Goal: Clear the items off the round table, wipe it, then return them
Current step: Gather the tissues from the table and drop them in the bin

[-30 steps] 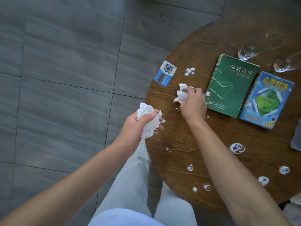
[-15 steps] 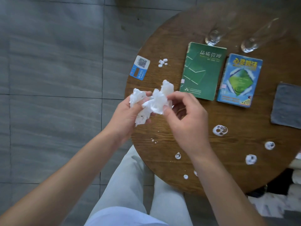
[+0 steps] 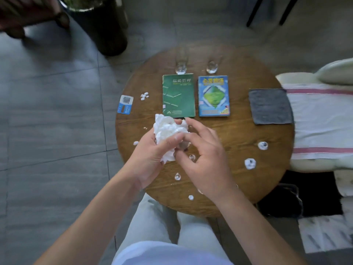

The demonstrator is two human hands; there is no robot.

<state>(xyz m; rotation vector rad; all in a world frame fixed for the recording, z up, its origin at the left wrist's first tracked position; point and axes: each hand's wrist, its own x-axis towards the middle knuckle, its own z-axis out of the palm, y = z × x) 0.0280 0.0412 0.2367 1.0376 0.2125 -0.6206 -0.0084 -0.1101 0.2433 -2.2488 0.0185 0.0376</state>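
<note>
My left hand (image 3: 150, 159) grips a wad of crumpled white tissue (image 3: 167, 129) above the near left part of the round wooden table (image 3: 238, 131). My right hand (image 3: 204, 157) is beside it, fingertips on the wad's right side. On the table lie a green book (image 3: 178, 95), a blue book (image 3: 213, 96), a grey cloth (image 3: 270, 106) at the right, two clear glasses (image 3: 181, 66) at the far edge, and a blue QR card (image 3: 125, 104) at the left rim. Several small white scraps (image 3: 250, 163) dot the near half.
A dark planter (image 3: 103, 25) stands on the grey tiled floor beyond the table. A pale seat with a pink-striped white towel (image 3: 321, 119) touches the table's right side. Chair legs (image 3: 267, 10) show at the far right. My knees are under the near edge.
My right hand picked a tissue piece off the table and brought it to the wad in my left hand. The view swung up and centred on the table.
</note>
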